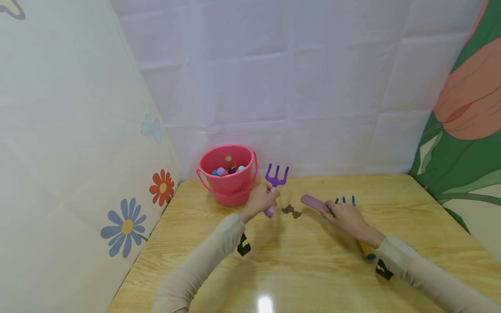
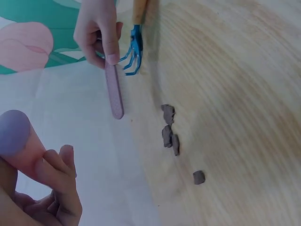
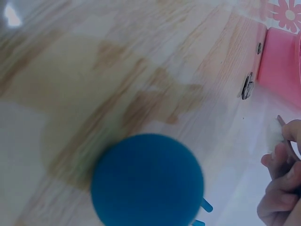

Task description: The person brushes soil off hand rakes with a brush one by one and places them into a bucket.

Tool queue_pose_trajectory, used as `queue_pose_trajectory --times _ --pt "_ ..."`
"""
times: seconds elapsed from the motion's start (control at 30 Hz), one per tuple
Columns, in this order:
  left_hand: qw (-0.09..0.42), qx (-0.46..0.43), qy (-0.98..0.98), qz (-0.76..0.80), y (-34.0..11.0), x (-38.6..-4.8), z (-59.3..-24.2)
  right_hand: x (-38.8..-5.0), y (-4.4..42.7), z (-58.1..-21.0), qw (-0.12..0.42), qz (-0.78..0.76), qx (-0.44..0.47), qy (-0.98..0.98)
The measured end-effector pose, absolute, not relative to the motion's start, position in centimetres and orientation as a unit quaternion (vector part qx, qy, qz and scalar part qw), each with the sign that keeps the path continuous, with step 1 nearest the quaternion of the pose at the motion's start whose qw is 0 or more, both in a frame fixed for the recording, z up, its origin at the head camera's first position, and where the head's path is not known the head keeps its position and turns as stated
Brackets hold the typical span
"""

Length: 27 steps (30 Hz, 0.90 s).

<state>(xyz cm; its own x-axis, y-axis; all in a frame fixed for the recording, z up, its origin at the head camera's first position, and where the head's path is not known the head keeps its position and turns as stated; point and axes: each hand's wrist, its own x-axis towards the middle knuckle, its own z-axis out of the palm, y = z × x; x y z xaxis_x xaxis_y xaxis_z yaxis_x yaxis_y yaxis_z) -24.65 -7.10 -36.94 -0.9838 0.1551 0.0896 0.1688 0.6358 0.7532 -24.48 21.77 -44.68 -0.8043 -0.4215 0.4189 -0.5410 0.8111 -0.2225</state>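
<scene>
My left hand [image 1: 259,201] grips the lilac handle of a small purple garden fork [image 1: 276,180], its three tines pointing up beside the bucket. In my right hand [image 1: 347,221] is a long mauve brush [image 1: 313,203], held by one end; its pale bristle side shows faintly in the left wrist view. Between the hands, several dark brown crumbly pieces [image 2: 168,114] lie on the table. Under my right forearm lies a hand rake [image 2: 136,41] with blue tines and a wooden handle. Its blue handle end [image 3: 148,181] looms close in the right wrist view.
A pink bucket [image 1: 231,198] stands at the table's back left, its handle hanging down in front. Coloured rounded things [image 1: 221,171] show inside it. The wooden table [image 1: 305,269] meets a white cloth backdrop [image 1: 250,100] behind, with printed flower panels at both sides.
</scene>
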Motion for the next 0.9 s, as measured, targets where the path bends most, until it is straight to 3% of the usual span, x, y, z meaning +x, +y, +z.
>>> queue_pose_trajectory --times 0.23,0.7,0.9 --pt "-0.004 -0.111 -0.887 -0.449 -7.9 -24.7 -34.9 -24.3 21.9 -44.7 0.178 0.169 0.255 -0.935" --pt "0.062 -0.1 -0.895 -0.43 -9.2 -25.0 -31.3 -24.2 22.0 -44.7 0.177 0.169 0.252 -0.936" --pt "0.058 -0.067 -0.91 -0.406 -9.6 -25.2 -29.9 -24.2 22.1 -44.7 0.179 0.172 0.257 -0.934"
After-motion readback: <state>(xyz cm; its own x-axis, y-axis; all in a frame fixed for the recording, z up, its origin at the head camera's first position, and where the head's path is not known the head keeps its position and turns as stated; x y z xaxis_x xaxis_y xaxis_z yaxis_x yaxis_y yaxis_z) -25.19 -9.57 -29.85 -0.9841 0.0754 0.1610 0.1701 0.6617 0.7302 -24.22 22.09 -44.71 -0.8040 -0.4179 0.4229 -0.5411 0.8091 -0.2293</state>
